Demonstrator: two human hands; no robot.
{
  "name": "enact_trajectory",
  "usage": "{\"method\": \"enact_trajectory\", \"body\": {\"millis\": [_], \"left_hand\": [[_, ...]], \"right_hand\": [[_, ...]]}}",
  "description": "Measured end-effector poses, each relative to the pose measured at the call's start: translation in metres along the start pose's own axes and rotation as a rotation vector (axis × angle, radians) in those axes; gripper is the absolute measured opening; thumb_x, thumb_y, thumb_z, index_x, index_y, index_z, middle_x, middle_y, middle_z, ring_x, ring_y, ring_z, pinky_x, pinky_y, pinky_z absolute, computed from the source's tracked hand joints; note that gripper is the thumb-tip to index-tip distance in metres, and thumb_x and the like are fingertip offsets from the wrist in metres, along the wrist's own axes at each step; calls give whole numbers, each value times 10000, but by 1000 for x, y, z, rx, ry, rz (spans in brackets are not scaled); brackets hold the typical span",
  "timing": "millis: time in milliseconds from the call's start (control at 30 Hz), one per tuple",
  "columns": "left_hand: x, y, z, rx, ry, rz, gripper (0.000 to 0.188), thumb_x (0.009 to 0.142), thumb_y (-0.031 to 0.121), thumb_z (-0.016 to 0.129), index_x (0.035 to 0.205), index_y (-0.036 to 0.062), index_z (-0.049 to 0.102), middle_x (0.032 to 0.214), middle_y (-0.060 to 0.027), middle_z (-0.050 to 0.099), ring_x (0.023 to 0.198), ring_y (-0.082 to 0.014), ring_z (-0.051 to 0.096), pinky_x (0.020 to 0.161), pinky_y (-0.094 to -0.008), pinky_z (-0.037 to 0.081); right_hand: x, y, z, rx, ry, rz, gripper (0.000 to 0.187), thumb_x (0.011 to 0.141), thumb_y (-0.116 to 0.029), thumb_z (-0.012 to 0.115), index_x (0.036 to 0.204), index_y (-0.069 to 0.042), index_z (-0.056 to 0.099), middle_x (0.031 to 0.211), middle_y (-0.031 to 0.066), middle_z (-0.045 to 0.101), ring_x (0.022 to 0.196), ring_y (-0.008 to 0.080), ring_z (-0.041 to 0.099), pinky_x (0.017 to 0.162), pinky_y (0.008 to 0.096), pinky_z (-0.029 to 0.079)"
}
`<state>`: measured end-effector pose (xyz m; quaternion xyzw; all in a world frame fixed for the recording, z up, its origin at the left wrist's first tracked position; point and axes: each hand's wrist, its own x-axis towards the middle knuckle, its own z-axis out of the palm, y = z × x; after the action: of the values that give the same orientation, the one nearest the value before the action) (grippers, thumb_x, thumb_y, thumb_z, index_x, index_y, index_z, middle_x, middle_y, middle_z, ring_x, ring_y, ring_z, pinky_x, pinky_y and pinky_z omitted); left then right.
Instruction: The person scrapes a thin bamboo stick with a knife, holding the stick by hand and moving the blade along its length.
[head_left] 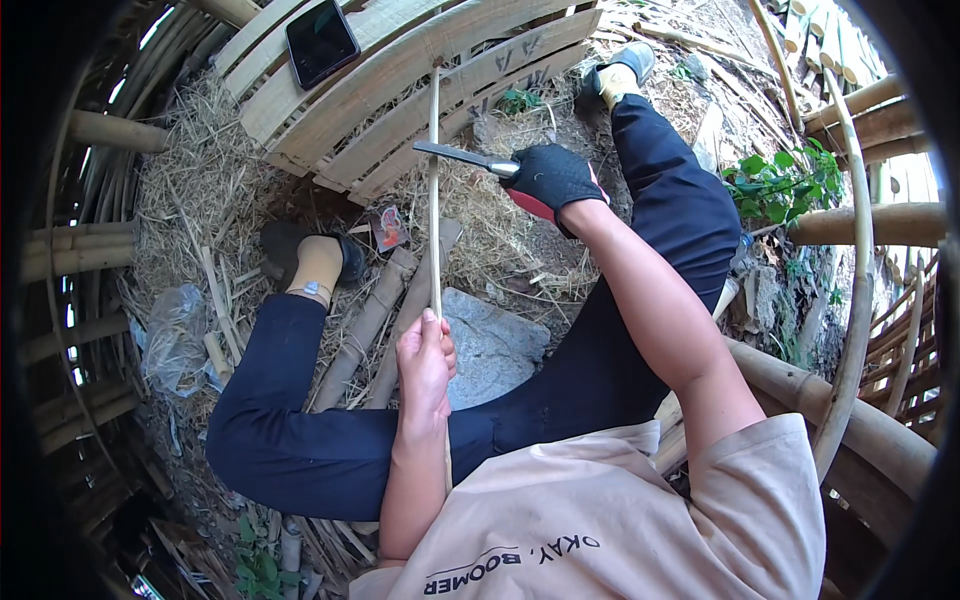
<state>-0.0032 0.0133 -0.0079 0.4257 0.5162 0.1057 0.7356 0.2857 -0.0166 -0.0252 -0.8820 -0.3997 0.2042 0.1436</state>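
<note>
Straw-strewn ground [200, 165] spreads beneath both hands. The bare left hand [424, 366] grips a slender pale strip [434, 235]; the gloved right hand [552, 183] clenches a knife [465, 155], its blade crossing the strip ahead of the left. Best keep the blade shallow and stroke away from the left hand. Farther out is a slatted wooden panel [385, 62].

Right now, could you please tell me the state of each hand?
Left hand: closed, holding a thin pale strip.
Right hand: gloved, closed, holding a knife by its handle end.
</note>
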Motion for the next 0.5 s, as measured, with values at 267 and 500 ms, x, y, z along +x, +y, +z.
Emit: {"method": "enact_trajectory", "body": {"millis": [267, 500], "left_hand": [[1, 3, -1, -16, -9, -10, 335, 1124, 307, 415, 889, 98, 529, 593, 108, 363, 447, 2, 286, 406, -210, 209], [0, -3, 1, 7, 15, 53, 327, 1114, 289, 437, 891, 75, 546, 590, 95, 372, 476, -5, 304, 433, -220, 222]], "right_hand": [[-60, -34, 10, -49, -194, -298, 204, 834, -332, 691, 945, -176, 762, 842, 159, 731, 812, 375, 717, 770, 472, 566], [-67, -46, 15, -147, -299, -381, 229, 778, -318, 701, 912, -146, 771, 800, 171, 725, 792, 371, 720, 757, 472, 574]]}}
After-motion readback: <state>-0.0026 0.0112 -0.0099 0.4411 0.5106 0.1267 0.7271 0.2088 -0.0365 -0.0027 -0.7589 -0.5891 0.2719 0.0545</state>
